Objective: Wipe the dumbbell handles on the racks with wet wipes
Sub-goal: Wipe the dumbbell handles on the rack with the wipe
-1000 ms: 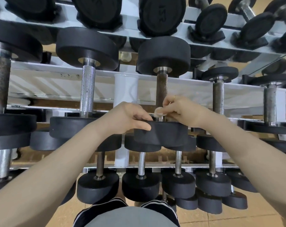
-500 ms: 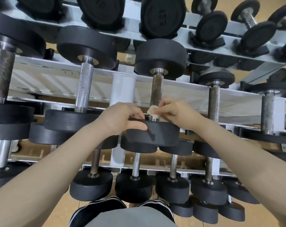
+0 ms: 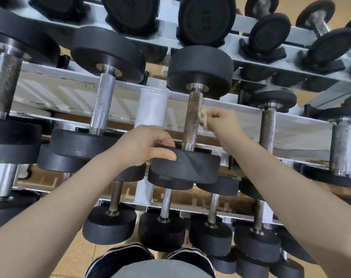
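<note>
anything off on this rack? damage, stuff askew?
Mostly wear: the handle being wiped looks brownish and rusty next to the bright handle to its left; the far-left handle is dark and pitted too. Dumbbells sit in their slots; nothing spilled.

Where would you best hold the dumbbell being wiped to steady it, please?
By its near weight head, from the left: the left hand already grips that rim, leaving the handle free for the right hand and wipe.

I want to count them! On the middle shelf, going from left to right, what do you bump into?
Rusty handle → shiny handle → white post → left hand → brown handle → wipe → right hand → two more grey handles.
</note>
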The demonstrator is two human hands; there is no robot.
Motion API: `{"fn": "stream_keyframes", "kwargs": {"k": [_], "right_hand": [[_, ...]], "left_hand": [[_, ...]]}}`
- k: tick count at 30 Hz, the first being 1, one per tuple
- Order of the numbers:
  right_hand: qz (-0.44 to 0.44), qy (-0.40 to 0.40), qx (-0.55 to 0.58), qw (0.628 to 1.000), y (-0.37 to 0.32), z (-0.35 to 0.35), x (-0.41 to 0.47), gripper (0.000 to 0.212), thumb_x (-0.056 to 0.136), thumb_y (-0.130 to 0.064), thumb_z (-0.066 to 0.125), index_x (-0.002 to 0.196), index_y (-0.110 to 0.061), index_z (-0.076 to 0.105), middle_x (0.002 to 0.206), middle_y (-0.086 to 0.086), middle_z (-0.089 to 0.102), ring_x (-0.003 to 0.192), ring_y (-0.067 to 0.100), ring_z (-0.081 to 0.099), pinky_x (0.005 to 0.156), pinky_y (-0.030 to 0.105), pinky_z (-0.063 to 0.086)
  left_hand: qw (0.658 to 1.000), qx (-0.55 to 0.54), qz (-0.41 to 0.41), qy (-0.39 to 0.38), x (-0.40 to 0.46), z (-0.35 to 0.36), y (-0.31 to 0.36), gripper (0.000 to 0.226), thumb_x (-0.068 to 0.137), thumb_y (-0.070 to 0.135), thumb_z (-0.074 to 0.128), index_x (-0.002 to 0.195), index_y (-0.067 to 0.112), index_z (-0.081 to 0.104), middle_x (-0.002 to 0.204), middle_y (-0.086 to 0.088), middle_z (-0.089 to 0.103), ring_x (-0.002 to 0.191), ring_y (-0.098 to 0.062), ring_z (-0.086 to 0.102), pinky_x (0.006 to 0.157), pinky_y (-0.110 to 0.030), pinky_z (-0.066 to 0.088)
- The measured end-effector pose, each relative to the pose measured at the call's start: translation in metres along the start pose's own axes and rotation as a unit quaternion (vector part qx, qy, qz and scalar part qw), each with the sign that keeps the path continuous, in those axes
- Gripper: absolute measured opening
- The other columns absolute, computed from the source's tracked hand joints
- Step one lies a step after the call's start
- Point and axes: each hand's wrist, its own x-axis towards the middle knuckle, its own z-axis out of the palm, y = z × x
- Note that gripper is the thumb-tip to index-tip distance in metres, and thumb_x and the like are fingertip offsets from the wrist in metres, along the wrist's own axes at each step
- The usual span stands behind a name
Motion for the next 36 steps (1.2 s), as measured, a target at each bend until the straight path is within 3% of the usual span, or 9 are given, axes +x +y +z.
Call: {"fn": "stream_keyframes", "kwargs": {"k": [4,10,12,15,18,22,26,29,36], "right_hand": [[0.119,-0.204,-0.009,0.972,0.015,-0.009,-0.022,0.028,0.084,0.014,0.045,0.069,-0.003,0.061,0.067,0.007,0.059,0.061,0.015,0.055,0.052,0.019,0.046],[0.135,0.045,0.311,0.940,-0.026,-0.009,0.015,0.026,0.087,0.015,0.041,0.075,-0.007,0.050,0.077,0.006,0.052,0.066,0.013,0.053,0.049,0.013,0.048],[0.143,0.043,0.343,0.928,-0.034,0.000,0.014,0.023,0.086,0.011,0.048,0.074,-0.007,0.054,0.073,0.003,0.055,0.063,0.010,0.050,0.051,0.013,0.047],[0.146,0.000,0.246,0.958,-0.032,0.007,-0.002,0.025,0.086,0.006,0.054,0.067,-0.010,0.055,0.057,-0.002,0.054,0.057,0.009,0.041,0.051,0.013,0.039],[0.130,-0.072,0.008,0.989,-0.022,-0.001,-0.027,0.027,0.082,0.009,0.053,0.063,-0.010,0.052,0.064,0.003,0.051,0.062,0.013,0.046,0.058,0.019,0.042],[0.056,-0.176,-0.290,0.939,-0.017,-0.008,-0.045,0.020,0.089,-0.007,0.052,0.070,-0.004,0.055,0.068,0.009,0.046,0.065,0.017,0.042,0.056,0.026,0.034],[0.070,0.009,0.019,0.997,-0.031,-0.008,-0.014,0.028,0.092,0.000,0.046,0.065,-0.006,0.052,0.067,0.004,0.045,0.062,0.013,0.042,0.059,0.021,0.040],[0.119,0.058,0.269,0.954,-0.036,0.000,0.013,0.021,0.093,0.002,0.045,0.079,-0.012,0.053,0.075,0.003,0.051,0.067,0.012,0.048,0.065,0.020,0.047],[0.073,-0.067,0.001,0.995,-0.009,-0.005,-0.016,0.032,0.087,0.005,0.048,0.061,-0.014,0.050,0.062,0.001,0.044,0.061,0.011,0.039,0.059,0.022,0.035]], "left_hand": [[1.000,0.009,0.001,-0.003,0.001,-0.001,0.001,0.020,0.069,0.024,0.077,0.087,0.017,0.072,0.089,0.003,0.069,0.089,-0.014,0.063,0.087,-0.042,0.049],[0.999,0.023,0.023,-0.002,0.000,0.001,0.001,0.023,0.072,0.020,0.075,0.092,0.010,0.072,0.083,0.013,0.061,0.087,-0.007,0.057,0.082,-0.024,0.047],[0.999,0.026,0.026,0.004,-0.001,0.002,-0.001,0.021,0.072,0.022,0.075,0.091,0.013,0.072,0.085,0.010,0.062,0.082,-0.008,0.057,0.080,-0.023,0.046],[0.999,0.040,0.023,0.006,-0.003,0.002,0.001,0.022,0.074,0.025,0.074,0.093,0.015,0.072,0.091,0.001,0.064,0.084,-0.011,0.057,0.080,-0.025,0.046],[0.998,0.061,0.024,-0.017,-0.001,-0.002,0.003,0.024,0.075,0.030,0.072,0.095,0.017,0.071,0.090,0.005,0.061,0.086,-0.011,0.056,0.082,-0.028,0.046],[0.991,0.110,0.048,-0.067,0.005,-0.009,0.006,0.029,0.075,0.034,0.070,0.098,0.016,0.071,0.085,0.009,0.057,0.086,-0.012,0.056,0.081,-0.027,0.045],[0.992,0.090,0.056,-0.062,0.004,-0.010,0.006,0.041,0.067,0.047,0.065,0.094,0.016,0.072,0.085,0.006,0.061,0.085,-0.013,0.058,0.080,-0.030,0.047],[0.992,0.091,0.052,-0.064,0.004,-0.009,0.003,0.034,0.071,0.042,0.069,0.096,0.019,0.072,0.086,0.008,0.060,0.087,-0.014,0.057,0.081,-0.032,0.047],[0.991,0.092,0.065,-0.073,0.008,-0.010,0.002,0.036,0.069,0.046,0.066,0.094,0.020,0.072,0.083,0.014,0.055,0.086,-0.015,0.057,0.081,-0.035,0.048]]}}
